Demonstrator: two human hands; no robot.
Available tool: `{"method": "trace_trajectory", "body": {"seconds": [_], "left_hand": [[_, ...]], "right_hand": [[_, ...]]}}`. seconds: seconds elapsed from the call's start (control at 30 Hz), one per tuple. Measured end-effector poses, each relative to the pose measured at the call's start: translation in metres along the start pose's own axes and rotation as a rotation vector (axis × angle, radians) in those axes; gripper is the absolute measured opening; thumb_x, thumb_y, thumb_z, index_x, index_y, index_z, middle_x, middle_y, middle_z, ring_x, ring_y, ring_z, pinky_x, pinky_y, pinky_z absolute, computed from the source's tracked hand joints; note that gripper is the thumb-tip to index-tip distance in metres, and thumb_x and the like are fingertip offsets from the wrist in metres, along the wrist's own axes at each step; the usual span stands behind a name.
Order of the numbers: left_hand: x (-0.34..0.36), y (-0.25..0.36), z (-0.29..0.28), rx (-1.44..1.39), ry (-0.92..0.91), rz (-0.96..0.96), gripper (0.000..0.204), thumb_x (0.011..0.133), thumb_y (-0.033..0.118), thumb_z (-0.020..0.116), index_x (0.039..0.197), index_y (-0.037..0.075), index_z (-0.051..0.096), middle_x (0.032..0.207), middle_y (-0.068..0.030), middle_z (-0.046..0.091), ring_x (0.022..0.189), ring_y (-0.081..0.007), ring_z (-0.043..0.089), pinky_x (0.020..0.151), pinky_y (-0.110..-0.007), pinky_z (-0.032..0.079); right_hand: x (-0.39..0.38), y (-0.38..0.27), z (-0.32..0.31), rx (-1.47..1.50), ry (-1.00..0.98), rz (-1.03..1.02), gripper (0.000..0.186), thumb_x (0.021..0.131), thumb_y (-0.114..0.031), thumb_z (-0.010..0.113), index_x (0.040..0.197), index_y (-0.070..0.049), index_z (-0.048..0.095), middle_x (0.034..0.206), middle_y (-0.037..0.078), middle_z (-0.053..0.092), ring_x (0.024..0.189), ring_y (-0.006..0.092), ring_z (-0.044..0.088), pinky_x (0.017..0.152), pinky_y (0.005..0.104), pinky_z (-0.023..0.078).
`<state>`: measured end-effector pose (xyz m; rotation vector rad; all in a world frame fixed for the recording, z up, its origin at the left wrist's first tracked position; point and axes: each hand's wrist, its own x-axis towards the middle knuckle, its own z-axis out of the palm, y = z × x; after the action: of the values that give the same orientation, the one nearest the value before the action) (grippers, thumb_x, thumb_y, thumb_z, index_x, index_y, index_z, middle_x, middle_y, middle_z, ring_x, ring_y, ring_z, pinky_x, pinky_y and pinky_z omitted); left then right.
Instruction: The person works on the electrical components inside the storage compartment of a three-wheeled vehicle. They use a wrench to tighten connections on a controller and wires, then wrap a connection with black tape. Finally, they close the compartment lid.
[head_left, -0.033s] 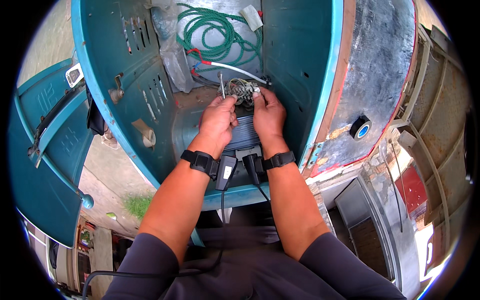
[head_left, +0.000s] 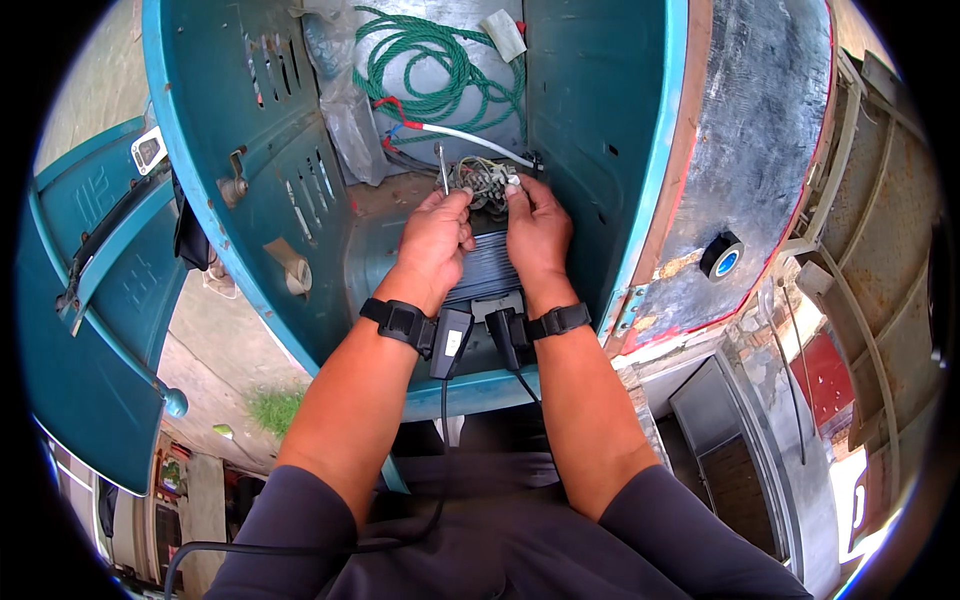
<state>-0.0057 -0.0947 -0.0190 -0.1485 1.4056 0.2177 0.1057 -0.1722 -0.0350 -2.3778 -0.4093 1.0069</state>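
Head view, inside the teal compartment (head_left: pixel 600 110): right hand (head_left: pixel 541 228) close beside the wall, more open room left of the left hand (head_left: pixel 433 240). Left grip's closed round a slim, shiny metal tool (head_left: pixel 442 166); right grip pinches a small white piece (head_left: pixel 513 180) at the tangled grey wires (head_left: pixel 485 178) ahead.

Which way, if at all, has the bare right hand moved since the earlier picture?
No, the right hand shows no clear shift against the teal metal wall.

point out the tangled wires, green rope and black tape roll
Tangled wires (head_left: pixel 487 177), head view: middle of the bundle.
Green rope (head_left: pixel 460 73), head view: strands on the coil's right side.
Black tape roll (head_left: pixel 713 252), head view: its black outer wall.
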Motion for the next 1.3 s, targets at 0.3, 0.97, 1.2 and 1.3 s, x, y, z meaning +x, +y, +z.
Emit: {"method": "trace_trajectory", "body": {"seconds": [0.3, 0.97, 1.2, 1.3], "left_hand": [[0.016, 0.016, -0.001, -0.147, -0.021, -0.124, 0.010, 0.102, 0.019, 0.060, 0.094, 0.012, 0.058, 0.068, 0.0070, 0.043, 0.053, -0.0073, 0.036, 0.052, -0.026, 0.032], [0.028, 0.021, -0.024, -0.048, -0.004, -0.212, 0.010, 0.103, 0.017, 0.056, 0.107, 0.010, 0.060, 0.068, 0.0068, 0.045, 0.052, -0.0067, 0.036, 0.051, -0.025, 0.031], [0.011, 0.030, -0.025, 0.117, 0.008, -0.180, 0.010, 0.100, 0.016, 0.062, 0.108, 0.009, 0.063, 0.075, 0.0035, 0.050, 0.053, -0.0068, 0.038, 0.048, -0.025, 0.031], [0.011, 0.028, -0.025, 0.185, 0.063, -0.117, 0.010, 0.099, 0.014, 0.064, 0.108, 0.010, 0.064, 0.077, 0.0023, 0.055, 0.052, -0.0068, 0.039, 0.047, -0.025, 0.032]], "right_hand": [[-0.004, -0.005, -0.002, -0.051, -0.017, 0.019, 0.025, 0.093, -0.021, 0.068, 0.113, -0.007, 0.073, 0.105, 0.019, 0.073, 0.096, 0.0364, 0.071, 0.086, 0.0410, 0.055], [-0.016, -0.008, -0.006, -0.120, -0.057, -0.172, 0.023, 0.092, -0.013, 0.071, 0.114, -0.008, 0.075, 0.104, 0.013, 0.072, 0.088, 0.0248, 0.070, 0.081, 0.0334, 0.055], [-0.019, -0.008, -0.003, -0.126, -0.031, -0.184, 0.023, 0.090, -0.013, 0.072, 0.113, -0.009, 0.075, 0.105, 0.013, 0.073, 0.089, 0.0272, 0.071, 0.082, 0.0344, 0.056], [-0.020, -0.007, -0.002, -0.128, -0.047, -0.171, 0.024, 0.089, -0.014, 0.073, 0.112, -0.008, 0.076, 0.106, 0.012, 0.073, 0.092, 0.0273, 0.070, 0.084, 0.0347, 0.056]]}}
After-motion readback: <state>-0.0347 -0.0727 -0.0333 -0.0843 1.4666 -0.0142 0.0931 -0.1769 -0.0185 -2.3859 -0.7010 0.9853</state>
